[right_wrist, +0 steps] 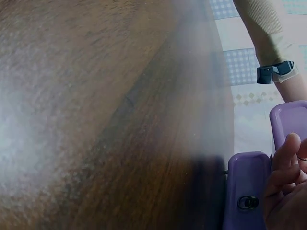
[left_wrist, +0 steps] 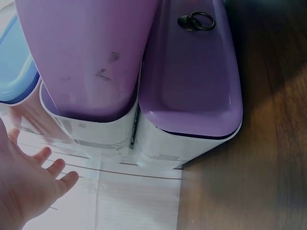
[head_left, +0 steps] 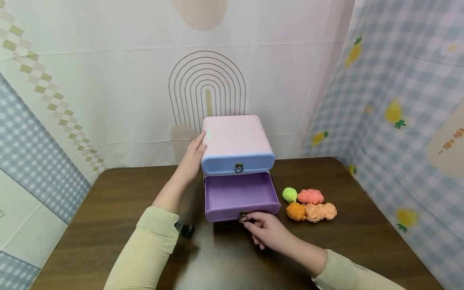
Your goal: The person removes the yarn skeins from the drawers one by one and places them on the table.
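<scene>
A small drawer cabinet (head_left: 235, 133) with a pink top stands on the table. Its blue top drawer (head_left: 221, 164) is closed. Below that, the purple middle drawer (head_left: 239, 189) is pulled out, and its visible inside is bare. The left wrist view also shows a closed purple bottom drawer (left_wrist: 192, 72). My right hand (head_left: 270, 231) pinches the ring pull (head_left: 243, 218) of the middle drawer between thumb and forefinger. Against the cabinet's left upper side rests my left hand (head_left: 191, 159), fingers extended toward the top edge.
Right of the cabinet lie several small yarn balls: a green yarn ball (head_left: 289, 195), a coral yarn bundle (head_left: 310, 196), an orange yarn ball (head_left: 296, 211) and peach yarn (head_left: 320, 212). Patterned cloth (head_left: 108, 80) hangs behind and beside the brown table (head_left: 145, 181).
</scene>
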`<control>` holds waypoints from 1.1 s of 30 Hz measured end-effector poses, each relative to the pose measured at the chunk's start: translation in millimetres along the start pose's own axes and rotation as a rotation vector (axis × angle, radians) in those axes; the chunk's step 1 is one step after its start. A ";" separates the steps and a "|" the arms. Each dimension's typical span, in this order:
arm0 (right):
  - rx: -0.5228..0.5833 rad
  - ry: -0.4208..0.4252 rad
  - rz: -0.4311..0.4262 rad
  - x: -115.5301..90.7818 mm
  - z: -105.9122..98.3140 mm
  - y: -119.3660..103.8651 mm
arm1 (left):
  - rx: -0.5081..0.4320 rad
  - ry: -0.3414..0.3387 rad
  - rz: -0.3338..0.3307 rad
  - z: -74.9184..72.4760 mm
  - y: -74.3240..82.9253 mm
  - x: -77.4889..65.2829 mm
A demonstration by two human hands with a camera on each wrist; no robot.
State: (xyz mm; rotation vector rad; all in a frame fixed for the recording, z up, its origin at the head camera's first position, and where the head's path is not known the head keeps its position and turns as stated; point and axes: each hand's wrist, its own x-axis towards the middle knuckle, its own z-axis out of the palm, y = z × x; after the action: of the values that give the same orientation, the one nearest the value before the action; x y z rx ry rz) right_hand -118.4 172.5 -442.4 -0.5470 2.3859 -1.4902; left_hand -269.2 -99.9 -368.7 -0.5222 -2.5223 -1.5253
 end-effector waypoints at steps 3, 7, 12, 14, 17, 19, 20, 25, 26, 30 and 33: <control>0.004 0.009 -0.001 0.8 -0.6 -2.0 | 0.002 -0.001 0.001 -0.2 -1.1 1.3; 0.005 0.015 -0.003 3.0 -2.7 -4.6 | 0.014 0.000 0.013 -1.4 -0.6 2.6; 0.009 0.017 -0.002 7.1 -4.9 -5.1 | 0.021 -0.002 0.015 -1.7 0.2 2.5; 0.014 0.019 -0.001 9.7 -5.7 -5.4 | 0.023 -0.002 0.017 -1.7 0.0 2.3; 0.023 0.023 0.000 15.0 -6.9 -6.0 | 0.027 0.002 0.024 -1.6 -1.0 2.1; 0.026 0.031 -0.007 19.6 -7.9 -6.2 | 0.029 0.004 0.027 -1.7 -1.5 2.0; 0.030 0.036 -0.011 22.4 -8.4 -6.2 | 0.032 0.005 0.029 -1.8 -1.8 2.0; 0.045 0.071 -0.017 42.4 -11.0 -4.5 | 0.042 0.002 0.026 -2.4 -1.6 2.1; 0.046 0.080 -0.013 47.2 -11.4 -3.8 | 0.045 0.001 0.026 -2.5 -1.4 2.1; 0.052 0.107 -0.004 63.6 -12.3 -1.8 | 0.055 -0.006 0.021 -2.6 -1.0 1.7; 0.061 0.121 0.006 71.9 -12.7 -2.6 | 0.054 -0.012 0.020 -3.0 -1.8 0.9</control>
State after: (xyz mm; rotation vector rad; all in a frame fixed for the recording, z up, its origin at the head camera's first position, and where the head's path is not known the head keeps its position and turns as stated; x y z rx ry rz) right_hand -187.4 149.0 -436.9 -0.4473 2.4192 -1.6313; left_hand -270.9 -103.1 -368.5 -0.5496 -2.5513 -1.4470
